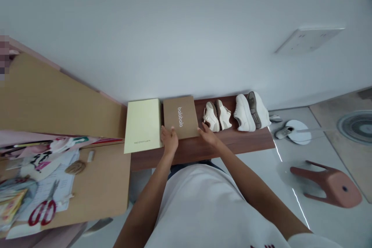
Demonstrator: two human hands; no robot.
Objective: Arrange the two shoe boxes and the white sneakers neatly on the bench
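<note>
A brown shoebox marked "balabala" lies lid up on a dark wooden bench against the wall. My left hand grips its front left corner, with some fingers in the narrow gap beside a pale yellow box marked "MEIZHIYUAN". At the front right corner, my right hand has its fingers against the box's side. Right of the shoebox stand small cream shoes as a pair. Farther right are larger white shoes, with a grey insole or lining showing at one of them.
On the left, a cardboard-coloured desk with an upright panel holds red-handled scissors, papers and clutter. A pink stool and a fan stand on the floor at right. A socket plate is on the wall.
</note>
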